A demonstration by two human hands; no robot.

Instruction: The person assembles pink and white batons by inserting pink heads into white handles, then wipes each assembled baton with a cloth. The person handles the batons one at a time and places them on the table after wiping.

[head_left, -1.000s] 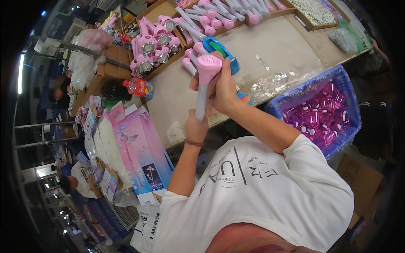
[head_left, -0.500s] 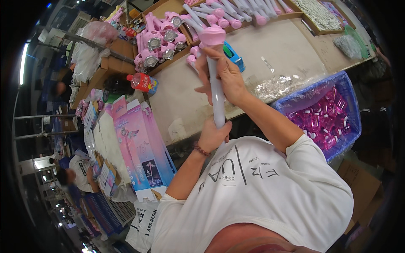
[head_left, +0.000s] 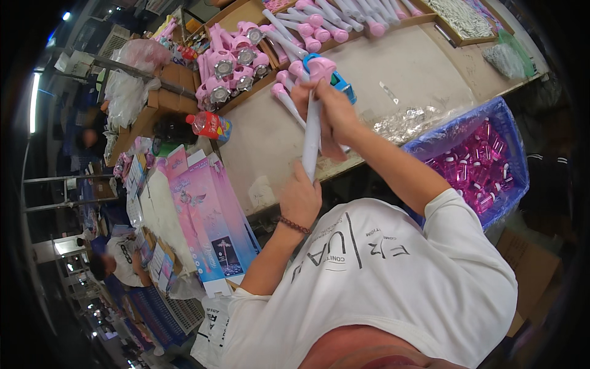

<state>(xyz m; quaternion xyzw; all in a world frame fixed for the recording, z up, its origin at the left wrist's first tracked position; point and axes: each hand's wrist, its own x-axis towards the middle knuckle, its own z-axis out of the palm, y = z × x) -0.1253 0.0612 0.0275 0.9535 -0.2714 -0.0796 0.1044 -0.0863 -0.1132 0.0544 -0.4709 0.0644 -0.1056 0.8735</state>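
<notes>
A toy wand [head_left: 313, 132] with a pink head and a long whitish tube is held tilted over the table's front edge, head end away from me. My right hand [head_left: 338, 114] is closed around the tube just below the pink head. Lower down, my left hand [head_left: 301, 198] grips the bottom end of the tube, hiding its tip. Behind the wand head lies a blue and green object [head_left: 345, 91], partly covered. Beside my right hand, a few similar wands [head_left: 286, 98] rest on the table.
Pink wand heads with silvery round parts [head_left: 222, 67] fill a box at the back left, near more wands [head_left: 344, 17]. A red-labelled bottle [head_left: 209, 125] stands left, above printed cartons [head_left: 212, 215]. At right, a blue-lined crate [head_left: 519, 166] holds pink bottles. Another person [head_left: 117, 261] sits far left.
The wand has tilted, its head shifting slightly right and its lower end left. My left hand has moved a little left and down with it.
</notes>
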